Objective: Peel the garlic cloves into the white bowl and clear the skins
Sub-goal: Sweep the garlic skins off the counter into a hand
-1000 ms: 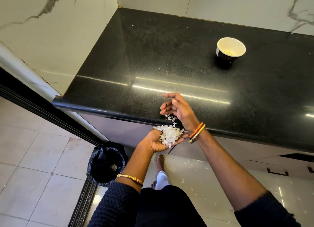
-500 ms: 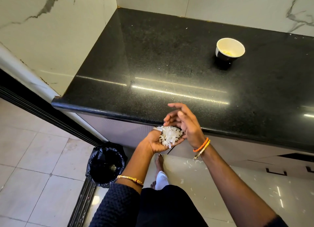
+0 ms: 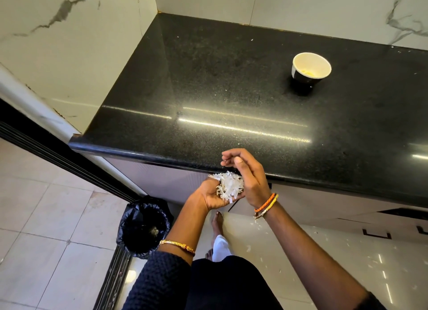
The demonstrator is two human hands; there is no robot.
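Left hand (image 3: 214, 197) cups the skins (image 3: 230, 186), right hand (image 3: 249, 177) loosely curled over; keep them covered till over the bin (image 3: 143, 226).

The bowl (image 3: 311, 67) is sitting on the far right of the worktop (image 3: 208, 89). At the worktop's near edge, the left hand (image 3: 214, 195) is cupping the garlic skins (image 3: 229, 185), with the right hand (image 3: 249, 177) just beside them on the right. The bin (image 3: 143, 228) is standing on the floor (image 3: 46, 217), near left of the hands.
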